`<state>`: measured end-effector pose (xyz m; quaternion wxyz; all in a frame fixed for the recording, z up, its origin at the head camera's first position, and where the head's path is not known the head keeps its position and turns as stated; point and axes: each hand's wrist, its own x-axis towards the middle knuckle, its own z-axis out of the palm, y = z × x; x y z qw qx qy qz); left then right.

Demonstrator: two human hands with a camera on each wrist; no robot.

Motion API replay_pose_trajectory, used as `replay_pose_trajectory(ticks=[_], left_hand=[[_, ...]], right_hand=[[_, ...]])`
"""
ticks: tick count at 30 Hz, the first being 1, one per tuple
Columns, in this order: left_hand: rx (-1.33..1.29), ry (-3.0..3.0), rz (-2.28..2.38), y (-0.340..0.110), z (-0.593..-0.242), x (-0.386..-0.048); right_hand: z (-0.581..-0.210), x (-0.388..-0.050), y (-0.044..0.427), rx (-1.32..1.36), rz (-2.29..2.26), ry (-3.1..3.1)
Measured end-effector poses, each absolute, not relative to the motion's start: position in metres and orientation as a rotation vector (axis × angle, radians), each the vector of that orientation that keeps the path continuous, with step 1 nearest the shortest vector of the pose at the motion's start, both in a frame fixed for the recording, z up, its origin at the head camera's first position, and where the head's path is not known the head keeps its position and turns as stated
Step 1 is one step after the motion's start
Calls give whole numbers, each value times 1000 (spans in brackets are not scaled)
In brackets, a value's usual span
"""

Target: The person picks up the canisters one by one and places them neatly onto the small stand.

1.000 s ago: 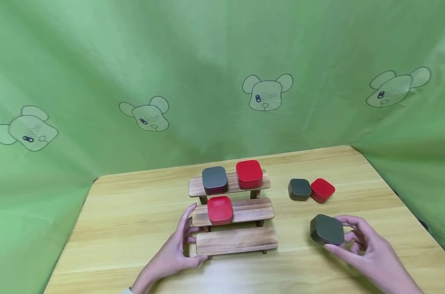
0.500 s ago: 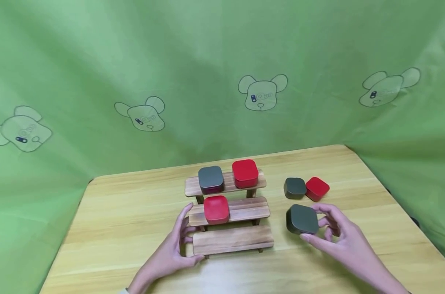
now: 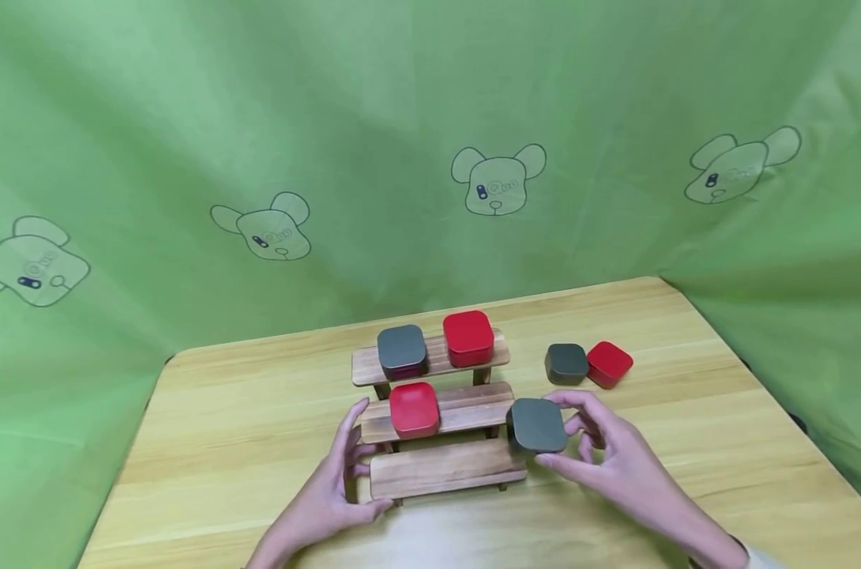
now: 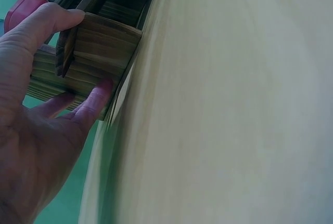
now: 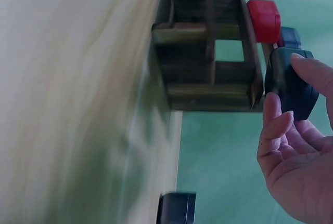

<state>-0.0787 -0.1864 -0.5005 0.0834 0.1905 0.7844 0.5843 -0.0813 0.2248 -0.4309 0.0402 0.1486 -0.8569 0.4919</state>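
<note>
My left hand (image 3: 328, 491) grips the left end of the three-step wooden stand (image 3: 448, 468); in the left wrist view the thumb lies on one edge and fingertips touch the side. A dark rounded box (image 3: 537, 427) is pinched between thumb and fingers of my right hand (image 3: 618, 466), by the right end of the middle and lowest steps. Whether it touches the stand I cannot tell. On the middle step's left part sits a red box (image 3: 414, 410). The top step carries a dark grey box (image 3: 402, 349) at left and a red box (image 3: 469, 337) at right.
Right of the stand, a small dark box (image 3: 566, 363) and a small red box (image 3: 610, 363) lie side by side on the wooden table (image 3: 231, 427). A green curtain (image 3: 374, 142) with printed bear heads hangs behind and at the sides.
My right hand has carried the dark box leftward from the table's right side to the stand's right end. My left hand stays at the stand. The head view has shifted slightly.
</note>
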Motion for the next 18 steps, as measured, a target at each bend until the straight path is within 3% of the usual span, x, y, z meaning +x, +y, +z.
replay_pose_trajectory(ticks=[18], left_hand=[[574, 2358, 1728, -188, -500, -78]], right_hand=[[-422, -107, 192, 623, 1519, -2629]])
